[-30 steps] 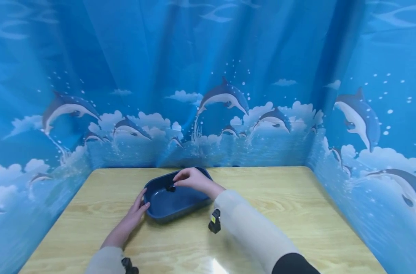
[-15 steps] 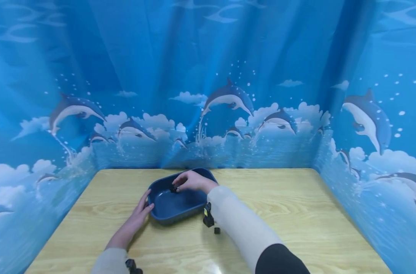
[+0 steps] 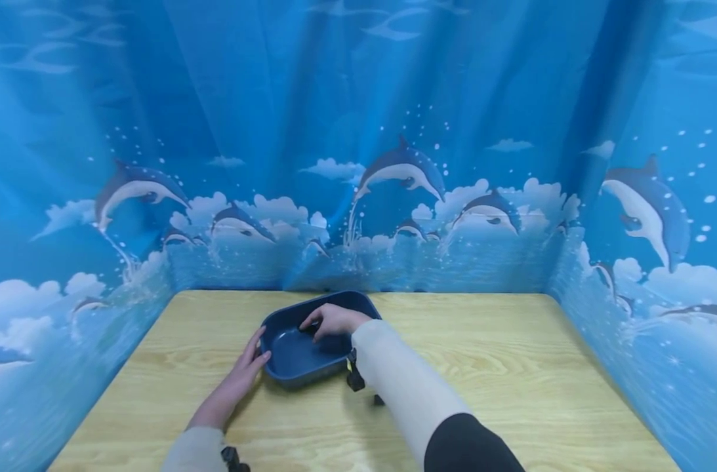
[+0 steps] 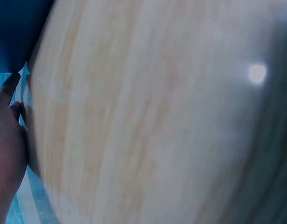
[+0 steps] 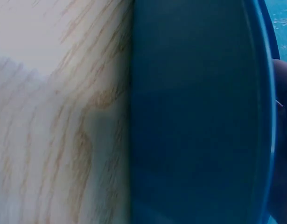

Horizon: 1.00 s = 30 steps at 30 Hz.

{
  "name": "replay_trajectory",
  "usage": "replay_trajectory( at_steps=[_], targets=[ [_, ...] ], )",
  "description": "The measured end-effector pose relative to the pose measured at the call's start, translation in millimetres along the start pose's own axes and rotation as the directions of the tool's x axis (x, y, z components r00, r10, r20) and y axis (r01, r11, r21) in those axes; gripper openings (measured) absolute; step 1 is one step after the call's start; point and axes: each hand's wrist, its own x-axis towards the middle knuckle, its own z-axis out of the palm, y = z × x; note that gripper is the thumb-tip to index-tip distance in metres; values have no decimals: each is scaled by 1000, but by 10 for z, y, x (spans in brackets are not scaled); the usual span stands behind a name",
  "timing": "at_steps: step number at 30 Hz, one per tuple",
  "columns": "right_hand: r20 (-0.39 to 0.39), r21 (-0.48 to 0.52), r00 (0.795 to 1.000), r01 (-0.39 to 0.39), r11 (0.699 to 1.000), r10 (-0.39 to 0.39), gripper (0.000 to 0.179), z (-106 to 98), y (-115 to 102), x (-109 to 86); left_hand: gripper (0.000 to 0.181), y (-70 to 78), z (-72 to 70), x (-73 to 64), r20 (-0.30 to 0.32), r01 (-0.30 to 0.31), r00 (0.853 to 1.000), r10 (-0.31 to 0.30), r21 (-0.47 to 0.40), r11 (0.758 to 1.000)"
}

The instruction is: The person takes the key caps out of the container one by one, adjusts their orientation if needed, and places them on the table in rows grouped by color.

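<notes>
A dark blue rectangular basin [image 3: 302,367] with rounded corners stands on the table. My left hand [image 3: 237,380] rests its fingers and spread thumb against the basin's left end; the left wrist view shows its fingertips at the basin's wall. My right hand [image 3: 333,321] reaches into the basin, index finger and thumb pointing down and apart. A small black object [image 3: 309,328] shows between them, partly hidden by the fingers; I cannot tell whether they grip it. In the right wrist view the basin's side [image 5: 199,116] hides most of the right hand.
A small black block [image 3: 378,400] lies on the wooden table [image 3: 488,367] beside the right sleeve, partly covered by it. Blue dolphin-print curtains [image 3: 452,131] line the back and both sides. Black wrist cameras, one near the basin's front wall [image 3: 355,377], sit on the sleeves.
The right hand has moved lower into the basin; its thumb and index finger have spread, and the black object is more hidden. The view has shifted slightly. The left hand stays at the basin.
</notes>
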Motion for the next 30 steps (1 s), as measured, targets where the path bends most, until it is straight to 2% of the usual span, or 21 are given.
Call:
replay_trajectory(
  at_steps=[4, 9, 15, 21, 30],
  targets=[
    [12, -34, 1000, -6, 999, 6, 39, -7, -10, -29, 64, 3, 10, 9, 8, 13, 1000, -13, -6, 1000],
    [64, -74, 998, 23, 997, -18, 36, -23, -8, -57, 64, 11, 7, 5, 11, 27, 1000, -27, -8, 1000],
    [122, -186, 992, 63, 980, -41, 33, -42, -21, -83, 63, 7, -2, 10, 11, 28, 1000, -28, 3, 1000],
    [106, -264, 994, 12, 965, 16, 30, -48, -69, -141, 63, 11, 0, 3, 10, 20, 1000, -20, 11, 1000],
    [126, -248, 991, -22, 968, 54, 32, -65, 24, -238, 64, 11, -2, -11, 11, 23, 1000, -23, 20, 1000]
  ],
)
